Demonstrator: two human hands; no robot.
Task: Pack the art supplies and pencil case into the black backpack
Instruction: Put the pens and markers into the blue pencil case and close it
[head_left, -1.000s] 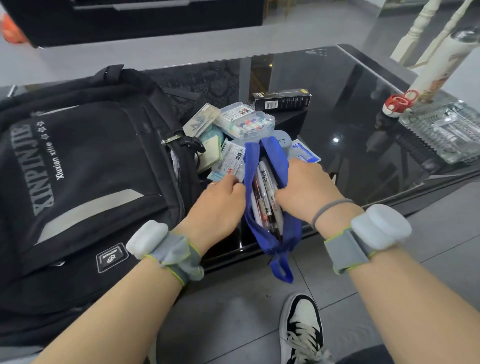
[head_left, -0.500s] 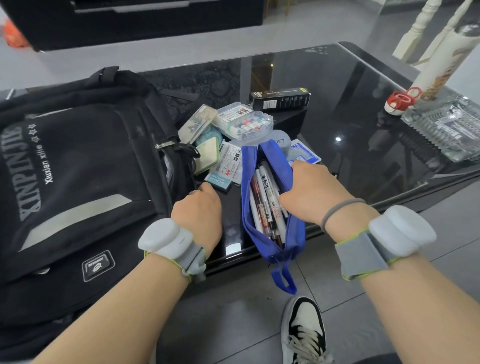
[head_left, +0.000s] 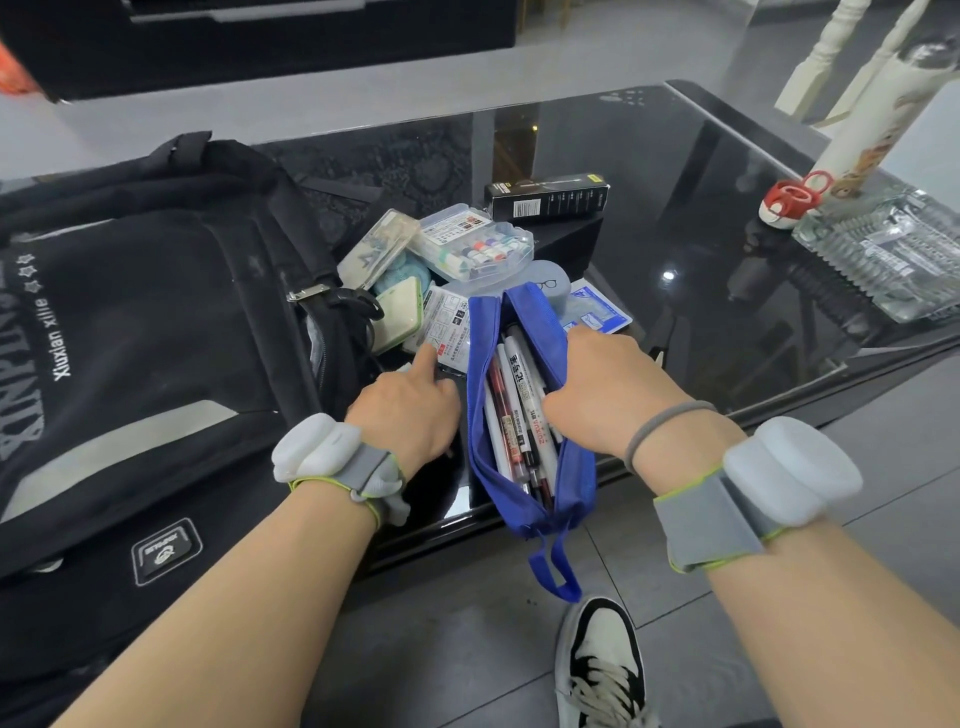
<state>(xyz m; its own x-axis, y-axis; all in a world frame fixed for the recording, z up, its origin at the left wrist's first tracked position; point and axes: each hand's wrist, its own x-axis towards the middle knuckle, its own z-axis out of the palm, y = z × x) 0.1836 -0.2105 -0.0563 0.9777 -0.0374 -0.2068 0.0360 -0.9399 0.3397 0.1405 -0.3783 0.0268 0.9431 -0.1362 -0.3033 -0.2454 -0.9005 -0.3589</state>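
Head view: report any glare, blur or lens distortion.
Head view: a bright glare spot sits on the glossy black table, which mirrors nearby things; wide-angle bending curves the table edges; the far background is slightly soft; the pencil case and both hands look sharp.

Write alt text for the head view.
The right hand holds an open blue pencil case full of pens, while the left hand reaches to a packet beside a black backpack on a table.

Home living room, by the look: glossy black glass worktop (head_left: 701, 218), grey tiled floor (head_left: 467, 613), dark low cabinet (head_left: 311, 41) upper left, white turned posts (head_left: 826, 57) upper right.
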